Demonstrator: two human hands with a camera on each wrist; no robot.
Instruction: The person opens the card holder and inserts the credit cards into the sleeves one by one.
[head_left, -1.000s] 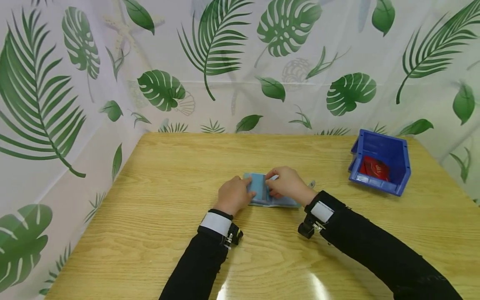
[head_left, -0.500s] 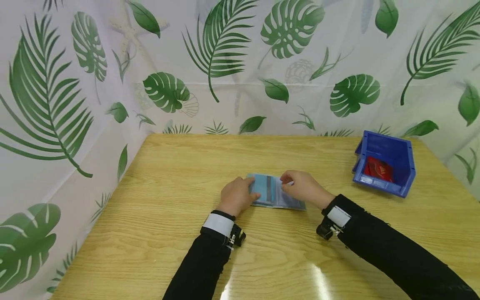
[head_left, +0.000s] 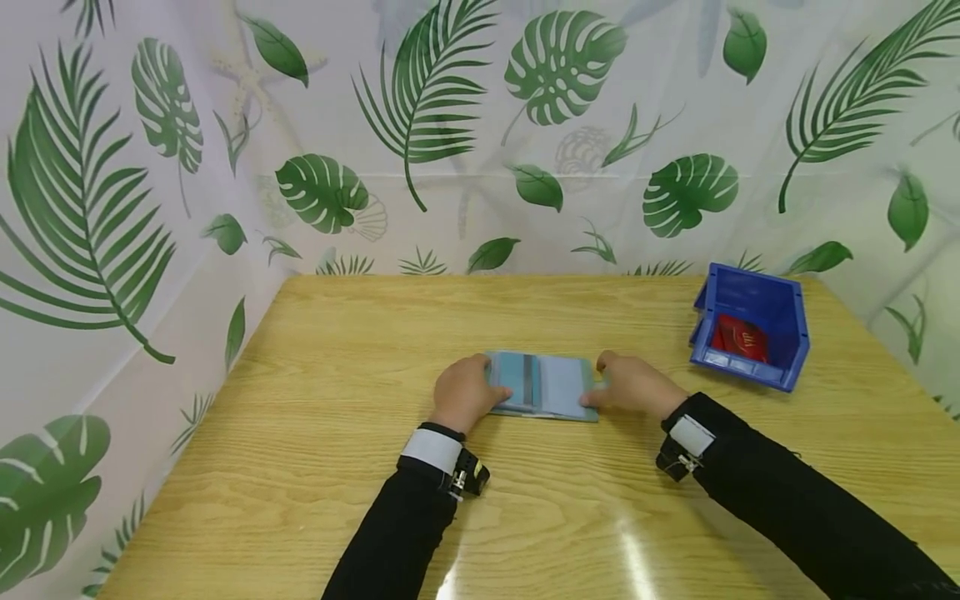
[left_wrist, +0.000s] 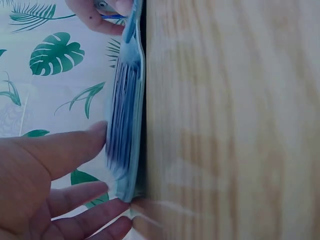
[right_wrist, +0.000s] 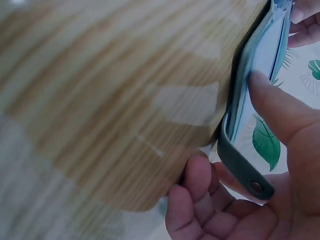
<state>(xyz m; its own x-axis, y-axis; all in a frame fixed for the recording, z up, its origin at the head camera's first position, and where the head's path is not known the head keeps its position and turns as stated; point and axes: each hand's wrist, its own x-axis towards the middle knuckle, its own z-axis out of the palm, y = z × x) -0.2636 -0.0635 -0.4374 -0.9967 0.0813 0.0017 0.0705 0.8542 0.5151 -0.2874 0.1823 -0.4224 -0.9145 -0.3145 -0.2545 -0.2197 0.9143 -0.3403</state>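
A light blue card holder (head_left: pixel 558 387) lies spread open on the table, with a grey band across its left half. At its left end my left hand (head_left: pixel 460 392) grips the edge; in the left wrist view the thumb lies against a thick stack of card sleeves (left_wrist: pixel 122 110) and fingertips reach the cover's edge. My right hand (head_left: pixel 636 383) holds the right end, its thumb on the pale inner side and the other fingers curled by the edge. A closing strap (right_wrist: pixel 240 165) with a metal snap (right_wrist: pixel 255 187) sticks out past that hand's fingers.
A blue plastic bin (head_left: pixel 757 304) stands at the table's back right, with red packets (head_left: pixel 741 338) inside. The wooden table (head_left: pixel 360 350) ends at a leaf-print cloth (head_left: pixel 450 225) behind it and on the left.
My right hand has moved right, from the middle of the card holder to its right end, and let go of the sleeve it was handling. The left hand keeps its place.
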